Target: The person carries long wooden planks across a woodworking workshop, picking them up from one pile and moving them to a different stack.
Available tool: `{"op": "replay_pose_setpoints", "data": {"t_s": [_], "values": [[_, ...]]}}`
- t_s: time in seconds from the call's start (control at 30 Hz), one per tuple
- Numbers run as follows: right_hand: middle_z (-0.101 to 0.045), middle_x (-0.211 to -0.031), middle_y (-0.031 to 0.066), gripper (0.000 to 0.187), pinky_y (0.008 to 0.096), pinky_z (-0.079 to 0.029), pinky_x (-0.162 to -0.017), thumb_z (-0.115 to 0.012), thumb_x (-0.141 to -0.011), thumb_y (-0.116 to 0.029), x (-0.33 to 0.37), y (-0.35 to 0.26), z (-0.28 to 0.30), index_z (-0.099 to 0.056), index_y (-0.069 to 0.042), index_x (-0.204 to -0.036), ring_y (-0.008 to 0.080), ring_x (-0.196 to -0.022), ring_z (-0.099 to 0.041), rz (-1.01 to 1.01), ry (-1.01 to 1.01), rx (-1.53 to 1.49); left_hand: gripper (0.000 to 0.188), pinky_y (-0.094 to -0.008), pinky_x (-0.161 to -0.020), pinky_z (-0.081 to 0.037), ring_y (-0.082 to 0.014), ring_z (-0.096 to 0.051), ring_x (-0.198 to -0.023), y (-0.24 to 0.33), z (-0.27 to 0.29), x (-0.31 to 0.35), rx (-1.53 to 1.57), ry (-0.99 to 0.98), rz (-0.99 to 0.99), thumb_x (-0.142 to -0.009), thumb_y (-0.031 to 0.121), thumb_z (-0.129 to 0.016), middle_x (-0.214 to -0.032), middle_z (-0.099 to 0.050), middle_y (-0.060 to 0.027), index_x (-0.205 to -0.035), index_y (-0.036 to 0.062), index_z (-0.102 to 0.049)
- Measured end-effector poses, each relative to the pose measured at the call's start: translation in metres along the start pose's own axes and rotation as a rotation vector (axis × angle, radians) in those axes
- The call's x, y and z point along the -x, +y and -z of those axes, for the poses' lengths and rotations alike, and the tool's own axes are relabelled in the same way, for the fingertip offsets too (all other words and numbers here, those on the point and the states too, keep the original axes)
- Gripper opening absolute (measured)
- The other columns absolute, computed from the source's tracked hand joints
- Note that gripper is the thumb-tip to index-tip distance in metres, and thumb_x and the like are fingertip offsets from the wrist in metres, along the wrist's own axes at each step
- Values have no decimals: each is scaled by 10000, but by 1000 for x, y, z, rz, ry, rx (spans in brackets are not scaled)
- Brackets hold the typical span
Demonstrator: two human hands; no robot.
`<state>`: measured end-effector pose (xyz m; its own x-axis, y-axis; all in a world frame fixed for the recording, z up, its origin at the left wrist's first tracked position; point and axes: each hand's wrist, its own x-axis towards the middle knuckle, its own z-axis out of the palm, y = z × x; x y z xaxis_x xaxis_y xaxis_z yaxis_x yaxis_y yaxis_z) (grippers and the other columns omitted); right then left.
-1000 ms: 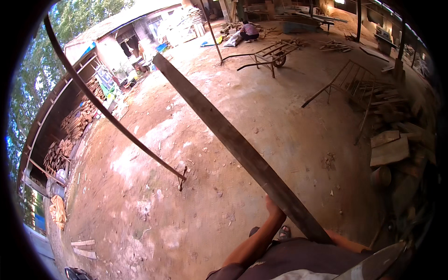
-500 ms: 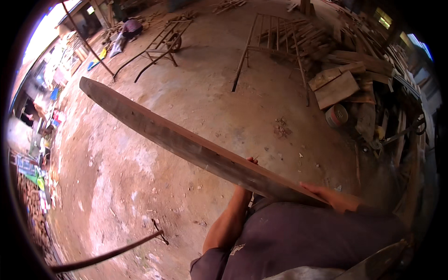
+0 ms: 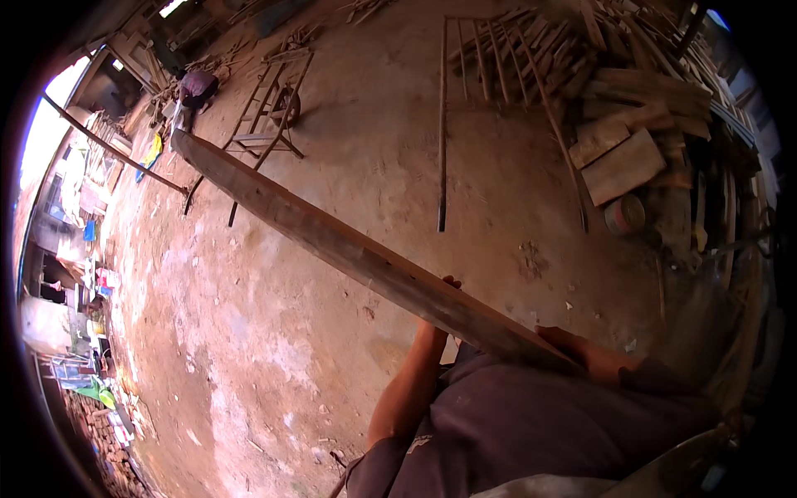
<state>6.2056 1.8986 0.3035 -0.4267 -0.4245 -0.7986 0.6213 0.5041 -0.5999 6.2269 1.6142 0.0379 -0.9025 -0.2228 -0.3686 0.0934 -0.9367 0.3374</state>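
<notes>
A long, thick wooden plank [image 3: 332, 249] slants across the view in front of my body, its rounded far end up at the left. Beneath it, my left hand [image 3: 451, 283] supports the middle part; only the fingertips show over the far edge, the rest being hidden by the wood. Close to my waist, my right hand [image 3: 577, 349] grips the near end, with the thumb along its upper side. The plank is held clear of the ground.
A wooden handcart [image 3: 264, 116] stands ahead at the left, near a crouching person [image 3: 198, 87]. A ladder-like frame [image 3: 444, 124] stands ahead. Stacked timber and boards [image 3: 623, 166] lie at the right beside a round tin [image 3: 625, 215]. A slanting pole [image 3: 116, 149] stands at the left.
The view has turned, so the carts and timber appear lower. The plank stays in both hands, its far end now overlapping the handcart's handles. The curved rod at lower left has mostly left view.
</notes>
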Motion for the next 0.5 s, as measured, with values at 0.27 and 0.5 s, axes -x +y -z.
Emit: {"op": "replay_pose_setpoints", "data": {"t_s": [0.27, 0.5], "values": [[-541, -1411, 73, 555, 350, -300, -1141, -530, -1011, -424, -128, -158, 6, -502, -59, -1427, 184, -1298, -476, -126, 8, -274, 564, -440, -1010, -460, -294, -581, -1147, 113, -24, -192, 49, 38, 211, -1033, 494, -353, -1224, -619, -160, -1305, 32, -530], [-598, -1329, 96, 567, 337, -364, -1065, -400, -1053, -477, -412, -115, 65, -577, -16, -1332, 200, -1228, -524, -108, 96, 383, 533, -403, -1002, -462, -274, -577, -1122, 211, -24, -376, -103, 45, 292, -1031, 472, -385, -1183, -628, -149, -1239, 27, -591]]}}
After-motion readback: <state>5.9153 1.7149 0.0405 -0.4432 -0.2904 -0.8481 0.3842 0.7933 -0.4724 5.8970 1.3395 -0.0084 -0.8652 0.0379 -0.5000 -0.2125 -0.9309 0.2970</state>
